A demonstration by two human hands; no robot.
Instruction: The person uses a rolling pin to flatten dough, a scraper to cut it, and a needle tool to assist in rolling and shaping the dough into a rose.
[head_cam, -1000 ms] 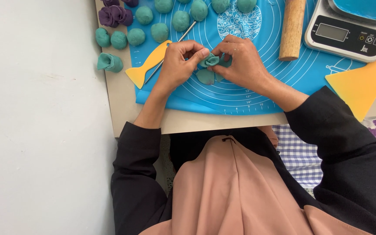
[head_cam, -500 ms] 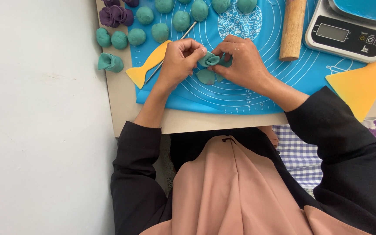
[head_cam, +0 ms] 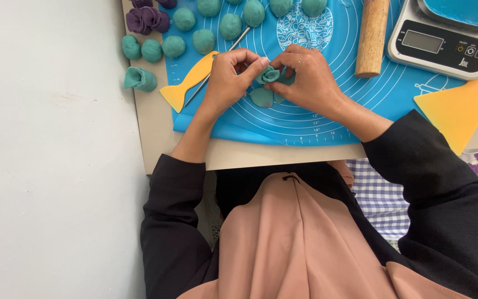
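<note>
Both my hands meet over a blue silicone mat point(head_cam: 327, 119). My left hand point(head_cam: 229, 77) and my right hand point(head_cam: 305, 77) pinch a folded piece of teal dough point(head_cam: 269, 75) between their fingertips, held just above the mat. A flat teal dough piece point(head_cam: 262, 97) lies on the mat directly under it. Several round teal dough balls point(head_cam: 203, 40) sit in rows at the mat's far left. A finished teal rose-like shape point(head_cam: 139, 79) rests on the board's left edge.
A yellow fish-shaped scraper point(head_cam: 186, 83) and a thin metal tool point(head_cam: 239, 39) lie left of my hands. Purple dough shapes point(head_cam: 147, 19) are at the far left. A wooden rolling pin point(head_cam: 372, 36), a kitchen scale point(head_cam: 443, 41) and a yellow scraper point(head_cam: 457, 111) stand at the right.
My fingers have kept working the teal dough piece, folding it slightly tighter. Hands stay in the same spot.
</note>
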